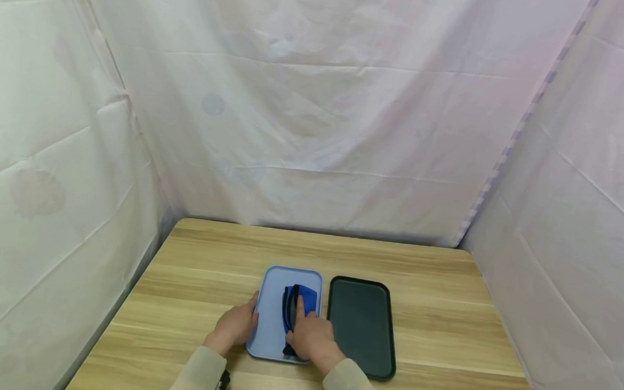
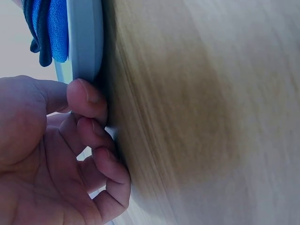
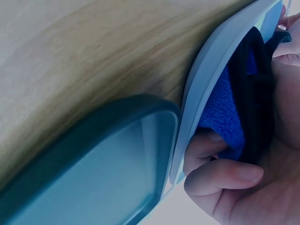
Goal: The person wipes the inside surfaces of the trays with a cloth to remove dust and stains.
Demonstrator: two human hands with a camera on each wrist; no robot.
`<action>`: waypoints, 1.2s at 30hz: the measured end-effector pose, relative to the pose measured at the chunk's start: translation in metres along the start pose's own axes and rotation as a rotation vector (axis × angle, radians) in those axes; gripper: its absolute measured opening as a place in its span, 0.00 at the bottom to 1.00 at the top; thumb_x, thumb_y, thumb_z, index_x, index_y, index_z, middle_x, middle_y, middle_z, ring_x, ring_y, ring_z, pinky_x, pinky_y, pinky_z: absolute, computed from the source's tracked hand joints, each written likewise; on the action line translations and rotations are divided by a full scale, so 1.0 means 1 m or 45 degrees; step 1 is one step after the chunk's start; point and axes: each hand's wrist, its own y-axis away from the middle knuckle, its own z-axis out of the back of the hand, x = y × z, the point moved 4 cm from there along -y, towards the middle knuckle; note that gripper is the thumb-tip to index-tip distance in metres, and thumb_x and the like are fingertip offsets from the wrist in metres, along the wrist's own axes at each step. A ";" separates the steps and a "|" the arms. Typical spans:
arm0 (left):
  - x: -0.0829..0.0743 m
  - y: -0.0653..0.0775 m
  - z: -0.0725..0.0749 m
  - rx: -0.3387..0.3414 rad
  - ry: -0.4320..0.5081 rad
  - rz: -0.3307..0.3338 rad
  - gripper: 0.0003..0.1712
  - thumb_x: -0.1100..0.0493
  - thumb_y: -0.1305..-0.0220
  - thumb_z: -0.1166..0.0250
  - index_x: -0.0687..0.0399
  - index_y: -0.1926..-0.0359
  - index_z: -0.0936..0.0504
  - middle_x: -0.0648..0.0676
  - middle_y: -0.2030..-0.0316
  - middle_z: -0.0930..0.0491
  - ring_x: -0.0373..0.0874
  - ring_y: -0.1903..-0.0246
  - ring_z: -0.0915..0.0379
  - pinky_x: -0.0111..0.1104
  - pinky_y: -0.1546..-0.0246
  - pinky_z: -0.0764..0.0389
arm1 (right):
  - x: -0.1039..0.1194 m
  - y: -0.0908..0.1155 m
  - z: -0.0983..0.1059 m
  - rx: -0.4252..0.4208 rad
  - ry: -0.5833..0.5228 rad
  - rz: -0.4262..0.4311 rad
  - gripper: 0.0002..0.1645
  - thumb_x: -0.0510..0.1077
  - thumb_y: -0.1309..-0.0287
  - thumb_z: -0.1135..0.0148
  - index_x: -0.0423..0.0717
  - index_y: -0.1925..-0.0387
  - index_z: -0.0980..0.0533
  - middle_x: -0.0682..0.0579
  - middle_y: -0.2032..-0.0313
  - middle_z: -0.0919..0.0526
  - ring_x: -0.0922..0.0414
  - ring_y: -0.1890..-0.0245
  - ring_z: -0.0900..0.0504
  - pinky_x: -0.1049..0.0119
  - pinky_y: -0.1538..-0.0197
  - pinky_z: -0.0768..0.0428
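Observation:
A folded blue fuzzy cloth item with black straps lies on a light blue tray. My right hand is over it, the index finger stretched along the dark strap part. In the right wrist view other fingers curl against the cloth's blue edge, and the palm hides part of it. At the tray's left side, my left hand holds the edge. Its curled fingertips meet the tray's outer wall in the left wrist view, where blue cloth shows above the rim.
A dark green tray lies close on the right of the light blue one. Both rest on a wooden table. White sheets hang behind the table and along both sides.

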 end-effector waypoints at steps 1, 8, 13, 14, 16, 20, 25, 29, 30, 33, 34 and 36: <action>0.000 0.000 0.000 0.001 0.001 -0.001 0.33 0.58 0.24 0.45 0.63 0.22 0.38 0.72 0.43 0.18 0.57 0.59 0.16 0.53 0.58 0.16 | 0.000 0.000 0.000 0.002 -0.005 0.001 0.53 0.68 0.34 0.39 0.54 0.17 0.48 0.44 0.54 0.15 0.54 0.77 0.26 0.56 0.75 0.24; 0.001 0.001 0.000 0.011 0.015 -0.004 0.33 0.58 0.23 0.46 0.62 0.22 0.39 0.72 0.42 0.19 0.54 0.61 0.17 0.51 0.58 0.17 | -0.002 -0.002 0.003 0.010 -0.027 0.008 0.53 0.67 0.34 0.39 0.54 0.17 0.48 0.44 0.53 0.15 0.54 0.77 0.26 0.56 0.74 0.24; 0.001 0.001 0.001 0.009 0.017 -0.006 0.33 0.58 0.23 0.47 0.62 0.22 0.39 0.72 0.43 0.18 0.54 0.61 0.18 0.52 0.58 0.17 | -0.003 -0.005 0.006 0.013 -0.040 0.007 0.53 0.66 0.34 0.39 0.54 0.17 0.48 0.43 0.52 0.15 0.54 0.77 0.26 0.57 0.74 0.24; 0.001 0.001 0.001 0.007 0.016 -0.007 0.33 0.58 0.23 0.46 0.62 0.22 0.39 0.72 0.43 0.18 0.54 0.61 0.18 0.52 0.58 0.17 | -0.003 -0.006 0.006 0.012 -0.041 0.006 0.53 0.66 0.34 0.39 0.54 0.17 0.48 0.43 0.53 0.15 0.54 0.76 0.26 0.56 0.74 0.24; 0.000 0.001 0.001 0.002 0.007 -0.010 0.33 0.58 0.23 0.46 0.63 0.22 0.39 0.72 0.43 0.18 0.54 0.60 0.17 0.52 0.58 0.17 | -0.004 -0.008 0.006 0.013 -0.039 0.006 0.53 0.66 0.34 0.40 0.54 0.17 0.49 0.44 0.52 0.15 0.54 0.76 0.26 0.56 0.73 0.24; -0.001 0.002 0.001 0.007 -0.012 -0.012 0.34 0.58 0.23 0.46 0.63 0.22 0.39 0.71 0.45 0.17 0.53 0.62 0.17 0.50 0.59 0.16 | -0.005 -0.011 0.007 0.008 -0.027 0.004 0.53 0.67 0.34 0.39 0.54 0.17 0.49 0.44 0.55 0.15 0.54 0.76 0.26 0.56 0.74 0.24; -0.001 0.003 0.002 0.013 -0.031 -0.013 0.34 0.58 0.22 0.46 0.64 0.22 0.40 0.71 0.46 0.16 0.51 0.65 0.19 0.47 0.62 0.17 | -0.006 -0.015 0.008 0.013 -0.023 0.000 0.54 0.68 0.34 0.39 0.54 0.17 0.49 0.43 0.55 0.15 0.54 0.77 0.26 0.56 0.74 0.24; -0.001 0.002 0.002 0.019 -0.022 -0.012 0.34 0.57 0.22 0.46 0.63 0.21 0.40 0.70 0.45 0.16 0.51 0.65 0.19 0.47 0.62 0.18 | -0.007 -0.019 0.007 0.014 -0.031 -0.007 0.54 0.68 0.33 0.39 0.54 0.17 0.49 0.43 0.53 0.15 0.54 0.77 0.25 0.56 0.74 0.24; -0.002 0.002 0.002 0.021 -0.019 -0.015 0.34 0.58 0.22 0.46 0.63 0.21 0.40 0.71 0.45 0.17 0.51 0.64 0.18 0.47 0.62 0.17 | -0.007 -0.020 0.008 0.014 -0.036 -0.009 0.54 0.67 0.33 0.39 0.53 0.17 0.50 0.43 0.53 0.15 0.53 0.77 0.25 0.56 0.74 0.24; -0.002 0.002 0.003 0.025 -0.013 -0.020 0.34 0.58 0.22 0.46 0.64 0.21 0.40 0.71 0.43 0.17 0.52 0.63 0.18 0.48 0.59 0.17 | -0.007 -0.022 0.009 0.018 -0.044 -0.011 0.54 0.67 0.33 0.39 0.53 0.17 0.50 0.42 0.52 0.14 0.53 0.77 0.25 0.56 0.74 0.24; -0.002 0.002 0.003 0.028 -0.010 -0.019 0.34 0.58 0.22 0.46 0.64 0.21 0.40 0.71 0.43 0.18 0.52 0.62 0.18 0.49 0.59 0.17 | -0.007 -0.022 0.010 0.021 -0.047 -0.012 0.54 0.67 0.33 0.39 0.53 0.17 0.50 0.42 0.51 0.14 0.53 0.76 0.25 0.56 0.74 0.24; -0.002 0.003 0.003 0.029 -0.008 -0.017 0.34 0.58 0.23 0.46 0.65 0.22 0.40 0.71 0.42 0.18 0.52 0.61 0.18 0.49 0.59 0.17 | -0.007 -0.023 0.011 0.027 -0.052 -0.015 0.54 0.66 0.33 0.39 0.52 0.17 0.49 0.41 0.51 0.15 0.52 0.76 0.24 0.56 0.74 0.23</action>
